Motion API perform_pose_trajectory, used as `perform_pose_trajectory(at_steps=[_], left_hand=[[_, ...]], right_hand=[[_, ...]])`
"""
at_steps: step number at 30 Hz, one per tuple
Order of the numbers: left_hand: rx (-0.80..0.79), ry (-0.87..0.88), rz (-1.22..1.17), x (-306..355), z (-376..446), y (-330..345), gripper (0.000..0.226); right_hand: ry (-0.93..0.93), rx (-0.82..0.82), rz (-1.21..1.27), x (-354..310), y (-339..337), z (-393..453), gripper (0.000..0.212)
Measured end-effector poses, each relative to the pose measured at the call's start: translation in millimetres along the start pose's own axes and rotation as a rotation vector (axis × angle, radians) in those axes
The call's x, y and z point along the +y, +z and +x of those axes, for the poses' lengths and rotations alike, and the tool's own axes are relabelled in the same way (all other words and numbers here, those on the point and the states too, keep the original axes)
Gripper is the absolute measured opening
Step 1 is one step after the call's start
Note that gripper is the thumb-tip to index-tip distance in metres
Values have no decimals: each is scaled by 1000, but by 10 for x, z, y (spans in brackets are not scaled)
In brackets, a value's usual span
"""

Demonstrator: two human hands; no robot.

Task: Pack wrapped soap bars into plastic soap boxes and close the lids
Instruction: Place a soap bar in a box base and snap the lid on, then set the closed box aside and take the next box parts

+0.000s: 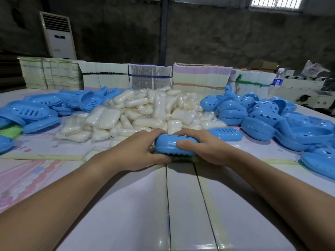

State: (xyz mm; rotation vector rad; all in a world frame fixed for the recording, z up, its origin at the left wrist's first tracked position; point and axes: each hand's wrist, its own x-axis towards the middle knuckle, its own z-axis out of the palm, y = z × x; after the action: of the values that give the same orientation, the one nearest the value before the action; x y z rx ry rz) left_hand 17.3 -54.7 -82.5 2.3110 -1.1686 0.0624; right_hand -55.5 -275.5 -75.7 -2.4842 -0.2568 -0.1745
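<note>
Item: blue soap box (174,145), on worktop (183,205) before the wrapped soap pile (145,113). My left hand (137,153) and right hand (203,147) clasp its two ends. Long axis left-right. I judge it light, stiff, slick plastic; hold by the ends, press lid evenly.

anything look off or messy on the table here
Nothing looks damaged or spilled. Both hands, left hand and right hand, grip one closed blue soap box. The wrapped soap bars lie in a loose heap, as stock would.
</note>
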Motion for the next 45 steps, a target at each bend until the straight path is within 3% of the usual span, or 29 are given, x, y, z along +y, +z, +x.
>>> perform_pose_trajectory(at_steps=[5,9,14,26,32,35,40,43,45], left_hand=[[80,78,63,-16,-12,32,48],[109,68,135,-31,-7,45,39],[128,51,119,-16,-6,59,42],[231,159,90,58,-53,21,41],[269,156,-2,110,-45,55,57],[254,132,-1,77,-28,65,69],[226,157,37,21,-48,61,51],[204,199,23,-25,-31,98,47],[199,210,27,-108,-8,137,39]], right_hand=[[-18,-7,-12,22,-34,-35,43],[-45,19,-106,64,-72,-56,49],[-87,85,-181,63,-87,-62,40],[-107,-30,128,-2,-84,-82,44],[-39,47,150,-77,-152,-111,37],[43,156,111,-72,-359,-225,27],[269,426,-86,162,-810,-755,38],[518,575,-220,467,-1173,-1229,48],[721,582,-387,664,-1386,-1561,49]])
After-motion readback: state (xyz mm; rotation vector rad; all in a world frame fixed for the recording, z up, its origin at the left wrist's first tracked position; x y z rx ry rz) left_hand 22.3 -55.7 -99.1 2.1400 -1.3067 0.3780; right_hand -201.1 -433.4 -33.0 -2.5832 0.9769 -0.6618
